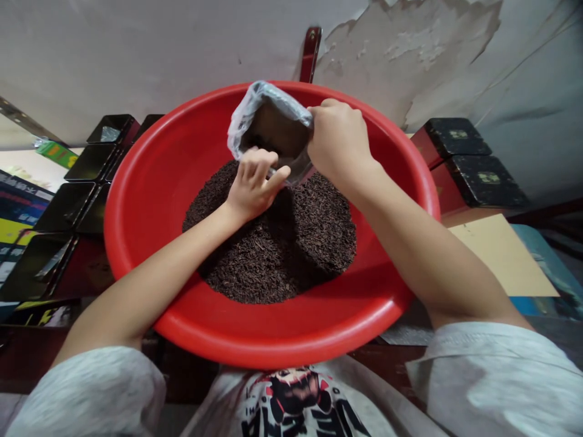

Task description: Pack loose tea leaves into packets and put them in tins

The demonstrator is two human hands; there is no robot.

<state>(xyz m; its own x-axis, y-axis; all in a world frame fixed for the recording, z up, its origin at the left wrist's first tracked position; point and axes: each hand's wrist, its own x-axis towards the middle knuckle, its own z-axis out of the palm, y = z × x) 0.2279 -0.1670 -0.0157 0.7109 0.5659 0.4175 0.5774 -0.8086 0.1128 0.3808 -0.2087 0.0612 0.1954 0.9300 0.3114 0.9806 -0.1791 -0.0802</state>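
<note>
A clear plastic bag [235, 128] is held with its mouth spread open above a large red basin [146, 200]. My left hand [255, 185] is closed on the near edge of the bag, thumb pointing right. On the bag's right edge, my right hand [340, 138] has its fingers curled tight. The inside of the bag looks dark, and its lower part is hidden behind my left hand. Below both hands, a heap of dark, dry tea leaves [259, 264] covers the basin's bottom. Part of the heap lies in shadow.
Open dark tins [88, 162] stand in rows left of the basin, beside a green box [57, 153]. Lidded red-and-black tins [485, 181] sit at the right, near a tan sheet [503, 255]. A peeling wall [182, 45] rises behind.
</note>
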